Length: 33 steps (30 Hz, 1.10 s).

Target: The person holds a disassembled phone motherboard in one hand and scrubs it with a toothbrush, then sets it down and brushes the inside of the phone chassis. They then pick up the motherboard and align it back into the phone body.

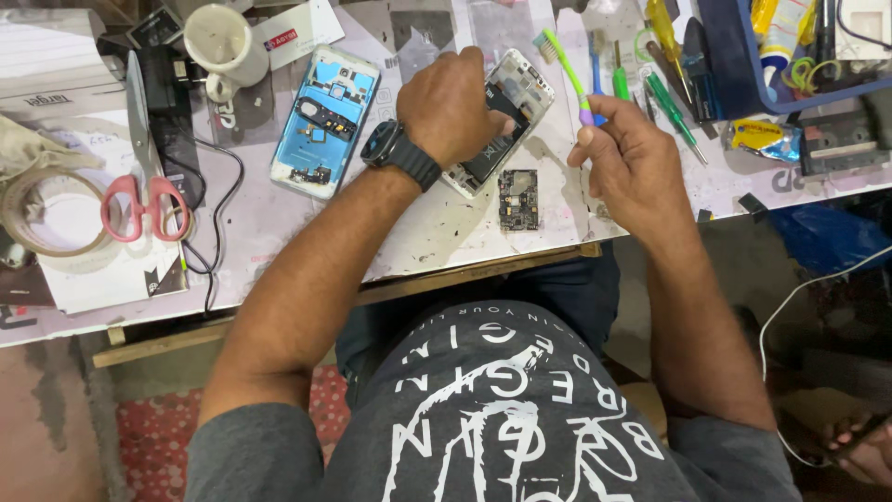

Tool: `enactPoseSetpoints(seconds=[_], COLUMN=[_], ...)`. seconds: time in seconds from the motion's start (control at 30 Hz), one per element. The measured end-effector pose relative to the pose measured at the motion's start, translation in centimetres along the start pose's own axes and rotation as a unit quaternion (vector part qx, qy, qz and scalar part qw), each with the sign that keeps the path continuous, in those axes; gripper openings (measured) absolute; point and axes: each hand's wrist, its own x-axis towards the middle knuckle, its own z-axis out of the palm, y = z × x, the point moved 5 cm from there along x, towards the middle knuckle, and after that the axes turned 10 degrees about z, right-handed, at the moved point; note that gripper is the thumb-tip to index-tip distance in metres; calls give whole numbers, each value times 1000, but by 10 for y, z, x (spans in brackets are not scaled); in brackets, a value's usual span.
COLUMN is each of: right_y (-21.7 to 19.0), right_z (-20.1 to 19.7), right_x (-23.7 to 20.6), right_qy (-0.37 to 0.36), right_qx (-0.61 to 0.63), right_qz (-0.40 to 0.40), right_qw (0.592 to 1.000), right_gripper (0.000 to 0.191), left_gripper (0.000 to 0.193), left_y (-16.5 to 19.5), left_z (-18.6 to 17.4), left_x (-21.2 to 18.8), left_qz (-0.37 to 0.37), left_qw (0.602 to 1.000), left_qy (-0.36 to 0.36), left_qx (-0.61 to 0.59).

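My left hand (448, 104), with a dark watch on the wrist, rests on an opened phone body (517, 93) with a white frame and holds it down on the worktable (279, 214). Gripped in my right hand (628, 160) is a toothbrush (565, 67) with a green handle and purple grip, its bristles pointing up beside the phone's top right corner. A small dark circuit board (518, 199) lies loose on the table just below the phone, between my two hands. A second opened phone with a light blue inner frame (325, 121) lies to the left.
Pink-handled scissors (139, 186) and a tape roll (42, 214) lie at the left, near a white mug (223, 46) and a black cable (218, 204). Green screwdrivers (674, 116) and a blue tray (790, 56) of tools sit at the right. The table's wooden front edge (465, 274) runs above my lap.
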Motion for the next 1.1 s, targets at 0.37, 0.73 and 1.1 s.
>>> enactPoseSetpoints(seconds=[0.37, 0.73, 1.1], right_y=[-13, -6, -25], right_z=[4, 5, -7], right_x=[-9, -18, -38], right_qy=[14, -4, 62], right_qx=[-173, -106, -133], right_qz=[-56, -26, -91], right_qw=[983, 994, 985], right_gripper=[36, 37, 39], left_gripper=[35, 10, 13], left_y=[-22, -21, -4], left_z=[5, 9, -5], left_x=[1, -3, -10], left_qz=[80, 100, 151], left_qw=[970, 891, 830], left_qy=[-39, -90, -91], left_qx=[-226, -434, -530])
